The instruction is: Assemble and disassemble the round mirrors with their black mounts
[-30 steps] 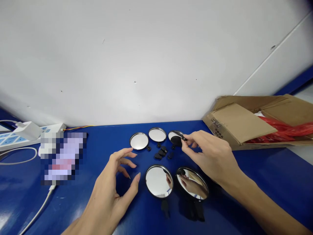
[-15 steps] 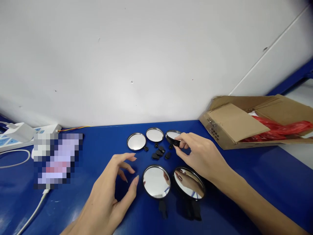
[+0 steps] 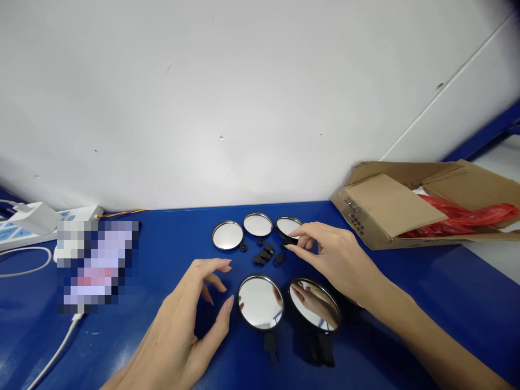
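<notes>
At a blue table (image 3: 170, 233), my right hand (image 3: 345, 260) reaches to the back row, thumb and forefinger clamped together on the dark near edge of the back right mirror (image 3: 288, 225). Whether I pinch its rim or a small fitting there, I cannot tell. The mirror sits at the right end of the row, beside the back middle mirror (image 3: 258, 224), tilted slightly toward me. My left hand (image 3: 182, 319) holds nothing, its thumb and fingers apart, near the front left mirror (image 3: 261, 301); the front right mirror (image 3: 314, 305) lies below my right wrist. Loose black pieces (image 3: 259, 260) lie between the rows. I judge the round mirror light and stiff, its glass smooth, slippery and quick to smudge or chip if knocked against its neighbour. The dark rim looks the surest hold: a light pinch at the edge, fingertips off the reflecting face.
</notes>
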Demonstrator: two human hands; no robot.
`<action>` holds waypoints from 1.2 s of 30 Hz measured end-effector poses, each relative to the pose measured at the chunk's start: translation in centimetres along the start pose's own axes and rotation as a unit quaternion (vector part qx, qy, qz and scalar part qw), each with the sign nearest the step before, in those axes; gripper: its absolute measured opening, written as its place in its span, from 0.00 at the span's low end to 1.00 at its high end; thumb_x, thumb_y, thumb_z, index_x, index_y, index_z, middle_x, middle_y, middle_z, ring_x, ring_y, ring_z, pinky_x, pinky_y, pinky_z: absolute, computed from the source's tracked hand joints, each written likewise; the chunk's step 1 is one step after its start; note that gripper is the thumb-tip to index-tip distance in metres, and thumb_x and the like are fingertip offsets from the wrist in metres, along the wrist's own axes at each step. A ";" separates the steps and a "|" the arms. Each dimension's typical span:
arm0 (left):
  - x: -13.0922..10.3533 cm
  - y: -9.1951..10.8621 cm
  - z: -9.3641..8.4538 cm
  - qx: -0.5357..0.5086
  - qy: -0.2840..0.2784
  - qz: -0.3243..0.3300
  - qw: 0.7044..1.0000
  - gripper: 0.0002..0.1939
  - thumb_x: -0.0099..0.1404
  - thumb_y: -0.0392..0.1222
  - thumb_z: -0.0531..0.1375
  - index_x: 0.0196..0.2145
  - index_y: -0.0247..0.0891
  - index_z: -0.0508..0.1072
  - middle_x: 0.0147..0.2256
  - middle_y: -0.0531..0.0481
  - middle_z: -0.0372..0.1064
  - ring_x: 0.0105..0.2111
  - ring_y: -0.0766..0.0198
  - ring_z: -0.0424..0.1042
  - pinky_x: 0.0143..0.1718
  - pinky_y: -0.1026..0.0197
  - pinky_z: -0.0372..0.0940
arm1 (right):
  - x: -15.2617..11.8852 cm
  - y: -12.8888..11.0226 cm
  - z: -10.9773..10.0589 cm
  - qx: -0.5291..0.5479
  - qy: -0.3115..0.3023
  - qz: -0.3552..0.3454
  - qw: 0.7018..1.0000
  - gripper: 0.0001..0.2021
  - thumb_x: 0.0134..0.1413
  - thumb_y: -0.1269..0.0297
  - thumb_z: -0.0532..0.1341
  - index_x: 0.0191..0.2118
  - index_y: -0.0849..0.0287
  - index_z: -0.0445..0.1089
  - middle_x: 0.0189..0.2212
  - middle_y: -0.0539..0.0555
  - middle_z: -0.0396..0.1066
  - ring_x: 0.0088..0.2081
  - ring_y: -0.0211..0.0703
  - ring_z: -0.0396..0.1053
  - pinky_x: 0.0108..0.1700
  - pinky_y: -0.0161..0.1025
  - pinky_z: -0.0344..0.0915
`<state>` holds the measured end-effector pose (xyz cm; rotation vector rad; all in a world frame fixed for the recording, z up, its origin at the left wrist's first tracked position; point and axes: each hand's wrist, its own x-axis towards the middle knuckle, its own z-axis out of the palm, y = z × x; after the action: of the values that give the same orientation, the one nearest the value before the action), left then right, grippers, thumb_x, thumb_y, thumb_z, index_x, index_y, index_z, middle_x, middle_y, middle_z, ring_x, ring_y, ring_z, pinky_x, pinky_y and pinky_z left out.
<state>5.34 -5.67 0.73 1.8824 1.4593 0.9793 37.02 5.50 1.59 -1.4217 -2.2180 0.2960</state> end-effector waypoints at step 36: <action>0.2 -1.1 -0.9 -0.036 -0.057 -0.013 0.998 0.19 0.85 0.53 0.58 0.69 0.59 0.63 0.53 0.48 0.74 0.45 0.56 0.76 0.35 0.60 0.74 | -4.9 -0.1 -5.2 -0.093 -0.022 0.050 0.994 0.14 0.64 0.61 0.68 0.54 0.48 0.75 0.55 0.55 0.80 0.55 0.59 0.80 0.55 0.54 0.78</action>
<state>4.02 -5.19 0.41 1.8315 1.3613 0.8856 41.24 0.68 4.68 -1.6417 -2.2638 0.1590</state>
